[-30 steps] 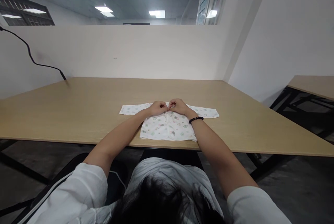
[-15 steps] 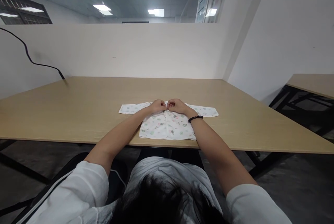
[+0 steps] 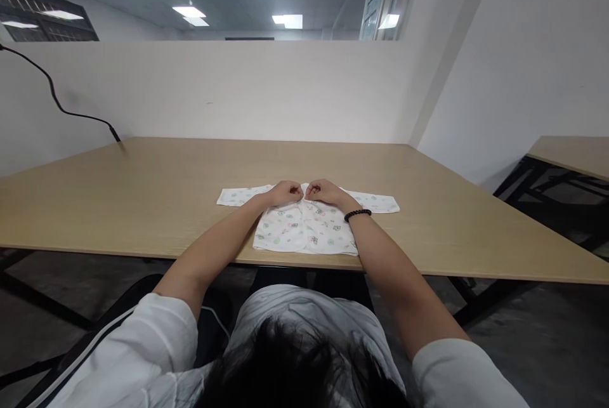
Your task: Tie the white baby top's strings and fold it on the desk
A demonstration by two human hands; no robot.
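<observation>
A small white baby shirt (image 3: 304, 230) with a coloured print lies flat near the table's front edge, its sleeves stretched out to both sides and its hem toward me. My left hand (image 3: 285, 193) is at the upper front of the shirt, left of the centre opening, with fingers pinched on the cloth edge. Close beside it, my right hand (image 3: 324, 193) pinches the opposite edge of the opening. The fingertips nearly meet, and they hide the bit of cloth between them. A black bead bracelet circles my right wrist.
The wooden table (image 3: 143, 205) reaches back to a low white partition (image 3: 261, 91). A black cable (image 3: 80, 116) hangs down to the table's back left corner. Another table (image 3: 571, 154) with black legs stands at the right, past the wall.
Both hands stay at the shirt's opening with only slight finger movement. The shirt lies as before, and the camera view has shifted a little.
</observation>
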